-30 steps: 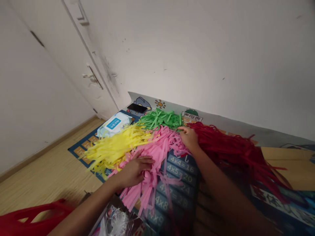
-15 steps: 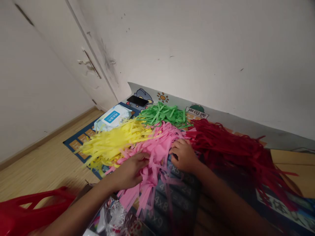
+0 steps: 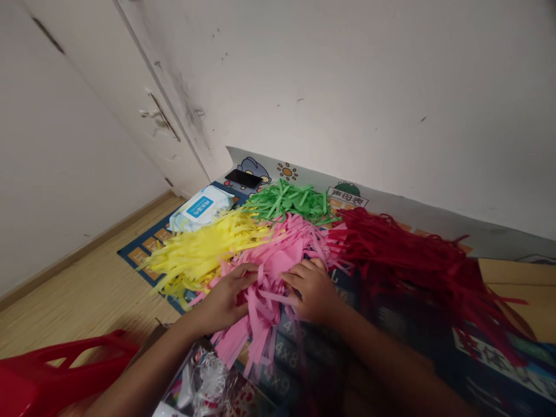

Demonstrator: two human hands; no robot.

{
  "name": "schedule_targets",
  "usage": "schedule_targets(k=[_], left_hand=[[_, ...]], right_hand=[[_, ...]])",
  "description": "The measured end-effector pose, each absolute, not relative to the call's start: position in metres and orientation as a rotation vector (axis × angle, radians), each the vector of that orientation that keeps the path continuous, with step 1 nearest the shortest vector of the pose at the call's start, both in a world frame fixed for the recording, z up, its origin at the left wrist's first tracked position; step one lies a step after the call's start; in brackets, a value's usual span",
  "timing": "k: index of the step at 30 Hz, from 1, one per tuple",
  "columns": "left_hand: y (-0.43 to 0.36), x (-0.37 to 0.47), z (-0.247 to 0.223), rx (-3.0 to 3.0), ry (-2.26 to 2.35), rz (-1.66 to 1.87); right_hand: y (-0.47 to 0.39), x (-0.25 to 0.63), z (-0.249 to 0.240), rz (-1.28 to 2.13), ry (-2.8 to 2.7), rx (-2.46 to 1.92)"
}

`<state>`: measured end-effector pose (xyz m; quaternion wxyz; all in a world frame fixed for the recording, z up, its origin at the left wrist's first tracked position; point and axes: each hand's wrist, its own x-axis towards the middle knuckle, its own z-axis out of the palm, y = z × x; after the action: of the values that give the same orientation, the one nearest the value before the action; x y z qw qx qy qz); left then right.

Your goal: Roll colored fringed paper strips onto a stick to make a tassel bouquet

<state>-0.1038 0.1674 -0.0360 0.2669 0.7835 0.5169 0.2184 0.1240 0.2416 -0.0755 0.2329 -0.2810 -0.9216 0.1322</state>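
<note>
A pile of pink paper-like streamers [image 3: 284,255] lies in the middle of the printed mat, its strips hanging toward me. My left hand [image 3: 228,298] is at the left of the pile, fingers curled around a bunch of the pink strips. From the right, my right hand [image 3: 313,292] presses in with bent fingers, closed on more of them; its fingertips are partly hidden. Yellow streamers [image 3: 208,243] spread to the left, touching the pink ones. Behind sits a bunch of green streamers [image 3: 295,202]. Dark red streamers [image 3: 403,255] spread on the right.
A wet-wipes pack [image 3: 202,205] and a black phone [image 3: 244,178] lie at the back left. A red plastic object [image 3: 26,376] and a clear-wrapped package [image 3: 208,376] are near my left arm. Cardboard [image 3: 516,284] is at the right. A wall [image 3: 369,104] rises behind.
My right hand has moved left and a little toward me, closer to my left hand, drawing in pink strips. My left hand has hardly moved.
</note>
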Motion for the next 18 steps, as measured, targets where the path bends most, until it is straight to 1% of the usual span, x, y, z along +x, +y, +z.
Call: schedule_targets(k=[5,8,13,16,18], left_hand=[[0.169,-0.110,-0.039,2.112,1.393,0.730],[0.170,-0.111,-0.043,2.087,1.393,0.746],[0.168,-0.110,-0.049,2.076,1.420,0.743],[0.169,-0.128,-0.031,2.122,1.371,0.579],[0.173,-0.140,-0.008,2.119,1.371,0.558]], right_hand=[[0.237,0.123,-0.074,0.351,-2.528,-0.748],[0.236,0.125,-0.076,0.336,-2.509,-0.769],[0.235,0.118,-0.077,0.332,-2.612,-0.952],[0.234,0.112,-0.074,0.338,-2.656,-1.117],[0.233,0.109,-0.073,0.341,-2.668,-1.140]])
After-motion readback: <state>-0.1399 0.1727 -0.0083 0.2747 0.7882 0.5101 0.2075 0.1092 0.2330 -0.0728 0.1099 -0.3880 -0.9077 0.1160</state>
